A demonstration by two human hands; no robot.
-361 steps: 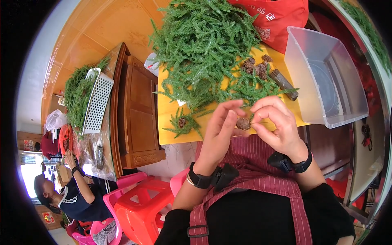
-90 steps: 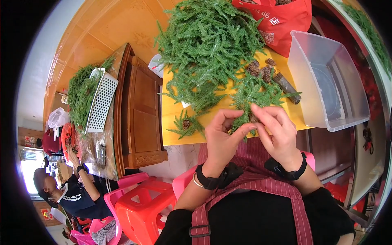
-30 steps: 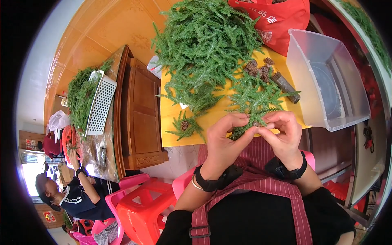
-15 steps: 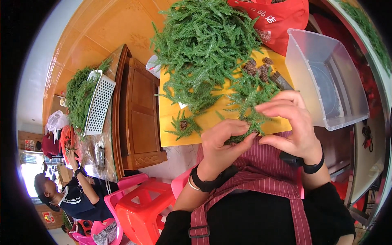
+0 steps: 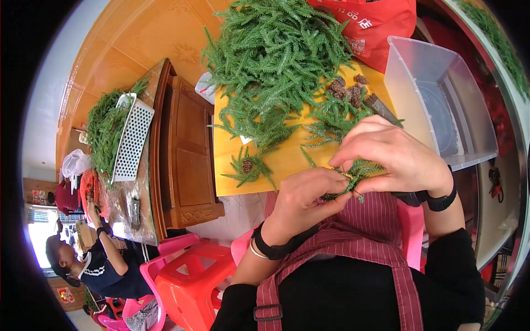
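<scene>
Between my two hands, above the yellow table's near edge, is a green artificial pine sprig [image 5: 361,171]. My left hand [image 5: 309,194] pinches its lower end with thumb and forefinger. My right hand [image 5: 389,154] is closed round the sprig from the right, its fingertips close to my left thumb. The sprig's middle is hidden by my fingers. A small finished-looking sprig with a pine cone [image 5: 247,166] lies left of my hands. Beyond my hands are loose pine sprigs [image 5: 331,118], several brown pine cones [image 5: 353,94] and a bundle of dark thin sticks [image 5: 382,109].
A large heap of pine sprigs [image 5: 270,60] covers the far part of the yellow table [image 5: 232,182]. A red bag [image 5: 381,33] and a clear plastic bin [image 5: 436,105] stand at the right. Leftward are a red stool [image 5: 190,287], a wooden cabinet [image 5: 190,149] and another person [image 5: 105,265] working.
My right hand has moved down and left, from spread beside the sprig to closed on it. The sprig has tilted to the right. My left hand keeps its pinch.
</scene>
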